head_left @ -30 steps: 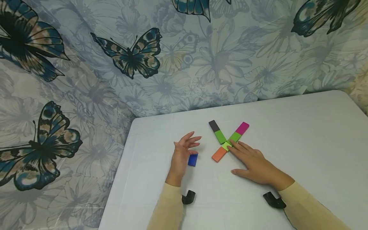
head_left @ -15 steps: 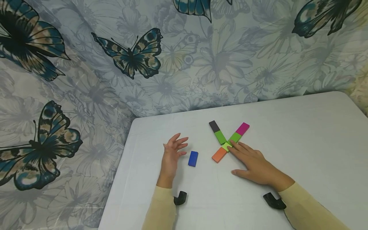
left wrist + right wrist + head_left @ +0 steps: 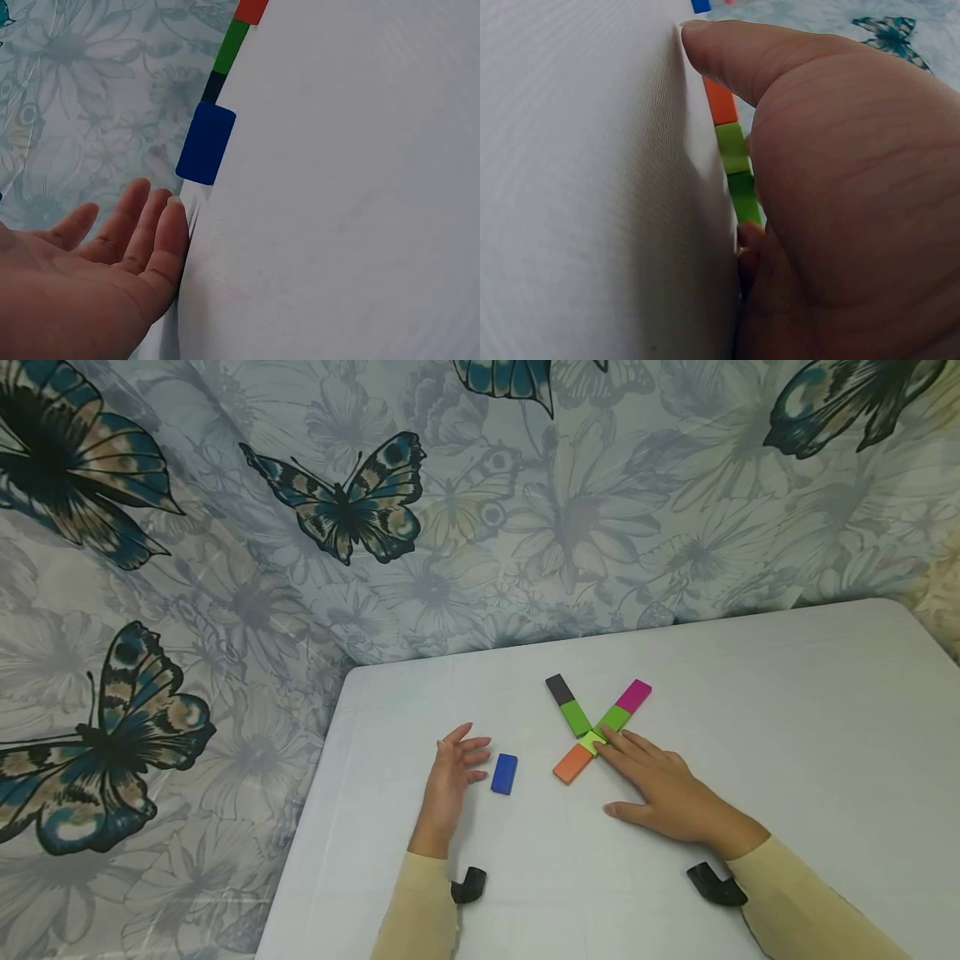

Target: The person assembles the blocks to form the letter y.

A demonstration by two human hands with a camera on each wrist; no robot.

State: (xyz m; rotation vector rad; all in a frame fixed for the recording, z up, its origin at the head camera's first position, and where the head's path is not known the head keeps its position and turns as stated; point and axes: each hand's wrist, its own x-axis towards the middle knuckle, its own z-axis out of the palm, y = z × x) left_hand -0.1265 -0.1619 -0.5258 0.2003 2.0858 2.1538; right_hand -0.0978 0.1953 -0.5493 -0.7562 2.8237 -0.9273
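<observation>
In the head view a blue block point(image 3: 504, 774) lies flat on the white table, just right of my left hand point(image 3: 448, 777). That hand is on its edge with fingers loosely spread and nothing in them; the left wrist view shows the block point(image 3: 206, 142) beyond the fingertips, a small gap between. My right hand point(image 3: 663, 789) rests palm down, its straight fingertips on or beside a light green block point(image 3: 591, 741). From there an orange block point(image 3: 572, 765) points toward the front left. A green block point(image 3: 614, 717) with a magenta block point(image 3: 633, 695) extends to the back right.
Another green block point(image 3: 576, 719) and a dark grey block point(image 3: 558, 689) form an arm toward the back left. Behind the white table point(image 3: 810, 710) stands a wall covering point(image 3: 585, 518) with butterflies. Black wrist pieces point(image 3: 716, 884) sit at both sleeves.
My left hand has drawn away leftward from the blue block, leaving it on the table in full sight, then dipped slightly toward me. My right hand and the other blocks have stayed in place.
</observation>
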